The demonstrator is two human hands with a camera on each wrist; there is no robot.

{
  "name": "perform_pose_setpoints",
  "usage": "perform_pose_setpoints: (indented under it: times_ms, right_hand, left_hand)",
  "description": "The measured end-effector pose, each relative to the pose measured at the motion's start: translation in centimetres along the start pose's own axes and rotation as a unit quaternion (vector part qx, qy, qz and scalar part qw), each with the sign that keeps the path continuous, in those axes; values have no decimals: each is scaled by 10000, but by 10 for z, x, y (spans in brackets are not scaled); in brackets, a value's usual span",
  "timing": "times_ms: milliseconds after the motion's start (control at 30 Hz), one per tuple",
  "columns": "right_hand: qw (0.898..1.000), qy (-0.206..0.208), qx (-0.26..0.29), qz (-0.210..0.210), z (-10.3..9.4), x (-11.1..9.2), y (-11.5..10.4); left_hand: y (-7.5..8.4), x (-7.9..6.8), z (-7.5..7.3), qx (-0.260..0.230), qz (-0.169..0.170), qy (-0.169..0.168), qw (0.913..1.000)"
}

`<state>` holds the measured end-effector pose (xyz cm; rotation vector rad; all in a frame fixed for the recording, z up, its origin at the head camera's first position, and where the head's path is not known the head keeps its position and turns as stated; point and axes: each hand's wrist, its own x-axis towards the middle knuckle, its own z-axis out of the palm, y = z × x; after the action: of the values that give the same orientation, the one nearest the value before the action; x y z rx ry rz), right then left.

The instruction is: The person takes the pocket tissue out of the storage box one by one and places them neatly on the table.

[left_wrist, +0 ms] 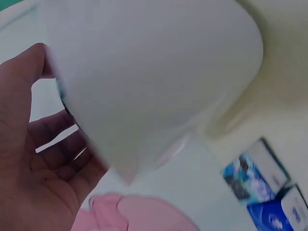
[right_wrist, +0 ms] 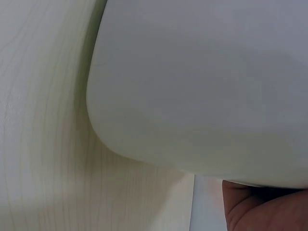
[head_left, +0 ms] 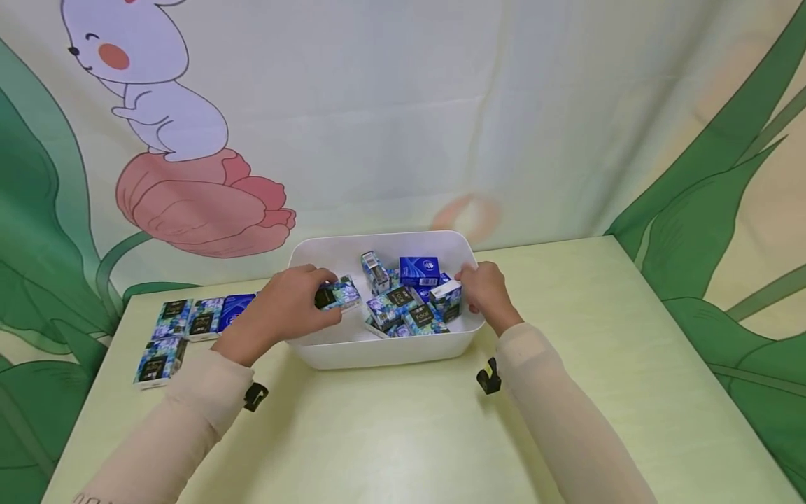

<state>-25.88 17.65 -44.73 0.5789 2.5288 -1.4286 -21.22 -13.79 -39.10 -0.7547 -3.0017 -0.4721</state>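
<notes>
A white plastic bin [head_left: 384, 355] stands on the table, holding a pile of small floral-print boxes [head_left: 423, 318] and plain blue boxes [head_left: 418, 270]. Over the bin's left end, my left hand [head_left: 291, 302] holds one floral box [head_left: 343, 292] between thumb and fingers. In the left wrist view the bin's wall [left_wrist: 159, 72] hides most of that box, with the left hand [left_wrist: 43, 159] behind it. My right hand [head_left: 488, 294] grips the bin's right rim. Only part of the right hand [right_wrist: 269, 211] shows in the right wrist view, under the bin's edge.
Left of the bin, boxes lie side by side on the table [head_left: 403, 434]: floral ones [head_left: 172, 319] and a blue one [head_left: 236, 309], with another floral box [head_left: 159, 360] in front. A printed curtain [head_left: 378, 126] hangs behind the table's far edge.
</notes>
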Motion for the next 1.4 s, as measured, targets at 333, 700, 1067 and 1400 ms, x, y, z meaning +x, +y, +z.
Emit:
perform_pose_setpoints:
  times_ms: [333, 700, 1067, 1400]
  right_hand:
    - [9999, -32, 88, 53, -1, -3, 0]
    - [10000, 17, 9, -60, -2, -1, -1]
    - [10000, 27, -15, 57, -1, -1, -1]
    - [9999, -23, 16, 164, 0, -1, -2]
  left_hand:
    - [-27, -37, -29, -176, -718, 811, 9940]
    - [-61, -84, -29, -87, -1607, 1321, 9781]
    - [-118, -129, 13, 389, -2596, 947, 9603]
    - [-133, -143, 51, 940, -3177, 878, 9394]
